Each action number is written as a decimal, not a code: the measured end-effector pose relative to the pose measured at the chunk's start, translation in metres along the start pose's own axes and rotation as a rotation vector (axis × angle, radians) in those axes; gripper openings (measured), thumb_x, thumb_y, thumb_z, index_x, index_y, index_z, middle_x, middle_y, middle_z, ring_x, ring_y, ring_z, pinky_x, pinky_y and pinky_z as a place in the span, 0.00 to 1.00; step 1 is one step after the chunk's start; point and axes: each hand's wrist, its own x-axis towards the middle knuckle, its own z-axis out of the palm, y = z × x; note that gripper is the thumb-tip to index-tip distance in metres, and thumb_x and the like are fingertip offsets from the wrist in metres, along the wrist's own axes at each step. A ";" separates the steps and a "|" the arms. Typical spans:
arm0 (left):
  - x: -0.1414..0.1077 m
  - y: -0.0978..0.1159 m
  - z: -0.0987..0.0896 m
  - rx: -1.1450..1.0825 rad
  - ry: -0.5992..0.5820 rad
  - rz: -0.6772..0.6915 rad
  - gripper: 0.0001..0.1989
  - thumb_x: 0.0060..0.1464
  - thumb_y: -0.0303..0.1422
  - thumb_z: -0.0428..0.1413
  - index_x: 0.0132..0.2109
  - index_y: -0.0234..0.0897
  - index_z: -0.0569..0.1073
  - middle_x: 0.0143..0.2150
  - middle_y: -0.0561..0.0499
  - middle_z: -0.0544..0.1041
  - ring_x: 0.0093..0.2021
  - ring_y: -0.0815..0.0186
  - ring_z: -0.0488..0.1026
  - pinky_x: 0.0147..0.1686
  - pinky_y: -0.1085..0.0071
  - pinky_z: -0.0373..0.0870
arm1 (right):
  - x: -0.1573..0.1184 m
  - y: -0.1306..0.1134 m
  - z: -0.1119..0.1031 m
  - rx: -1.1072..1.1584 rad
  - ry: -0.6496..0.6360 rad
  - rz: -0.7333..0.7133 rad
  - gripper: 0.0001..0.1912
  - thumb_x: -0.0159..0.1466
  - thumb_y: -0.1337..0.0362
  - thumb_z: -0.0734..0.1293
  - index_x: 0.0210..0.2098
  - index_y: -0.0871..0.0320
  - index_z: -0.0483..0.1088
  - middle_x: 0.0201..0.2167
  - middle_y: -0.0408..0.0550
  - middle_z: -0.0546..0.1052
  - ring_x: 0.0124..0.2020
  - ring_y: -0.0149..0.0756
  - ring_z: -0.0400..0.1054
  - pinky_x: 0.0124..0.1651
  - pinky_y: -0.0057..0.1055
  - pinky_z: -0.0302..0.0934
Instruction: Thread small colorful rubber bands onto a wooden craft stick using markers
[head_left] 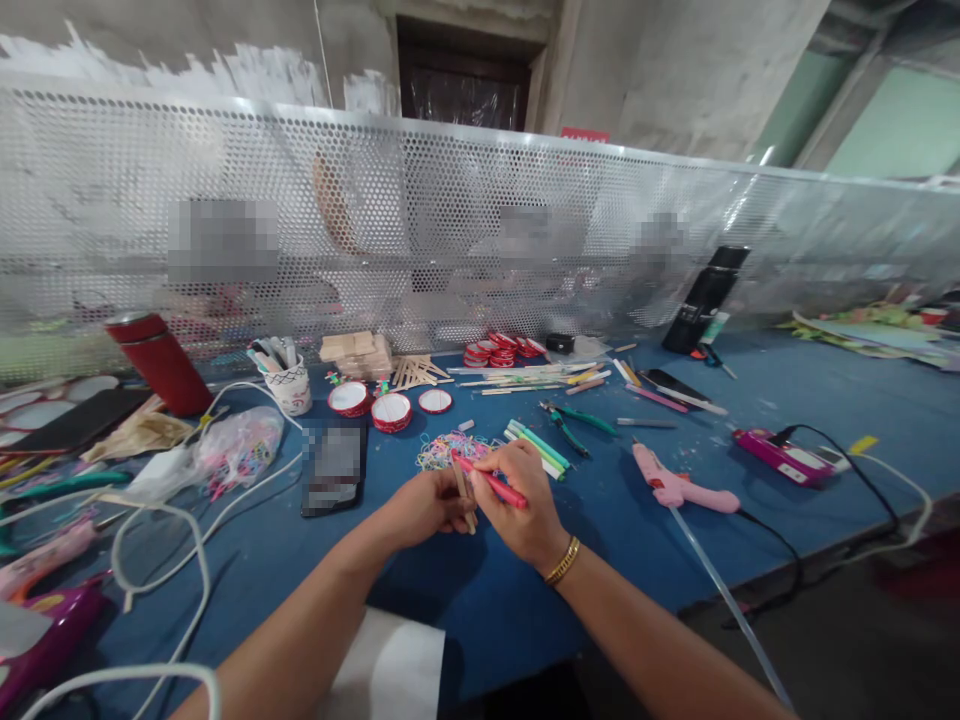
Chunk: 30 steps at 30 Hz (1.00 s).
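My left hand (429, 508) is closed around some narrow wooden sticks (463, 490), held upright over the table. In my right hand (525, 495) is a red marker pen (499, 487), gripped as for writing, its tip against or very near the top of the sticks. Just behind both hands lies a pile of colourful small rubber bands (454, 450). Several green and white markers (540, 448) lie beyond my right hand. How many sticks the left fingers hold is hard to make out.
A pink glue gun (679, 485) with a cord lies at right, near green-handled pliers (574, 425). At left are a phone (335, 465), white cable, a cup of pens (289, 385) and a red flask (161, 365). A perforated metal screen (450, 220) stands behind.
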 end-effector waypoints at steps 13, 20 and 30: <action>0.000 -0.002 0.000 -0.008 0.003 0.015 0.15 0.48 0.43 0.60 0.34 0.35 0.70 0.26 0.52 0.76 0.25 0.71 0.72 0.27 0.76 0.63 | 0.000 -0.001 0.001 -0.004 0.015 0.014 0.03 0.62 0.69 0.64 0.33 0.55 0.66 0.28 0.43 0.73 0.32 0.34 0.66 0.45 0.39 0.57; 0.004 -0.010 -0.002 -0.027 -0.028 0.043 0.17 0.47 0.45 0.60 0.36 0.35 0.70 0.28 0.50 0.77 0.25 0.71 0.72 0.27 0.76 0.63 | 0.000 -0.002 0.001 0.007 -0.004 0.012 0.03 0.62 0.69 0.63 0.33 0.55 0.66 0.28 0.42 0.73 0.32 0.34 0.66 0.46 0.39 0.57; 0.002 -0.006 -0.001 -0.002 -0.013 0.035 0.15 0.49 0.42 0.59 0.35 0.35 0.70 0.27 0.51 0.77 0.25 0.71 0.72 0.26 0.77 0.63 | -0.001 -0.001 0.001 0.000 -0.001 0.010 0.03 0.62 0.69 0.63 0.34 0.54 0.66 0.28 0.43 0.73 0.32 0.35 0.66 0.46 0.39 0.57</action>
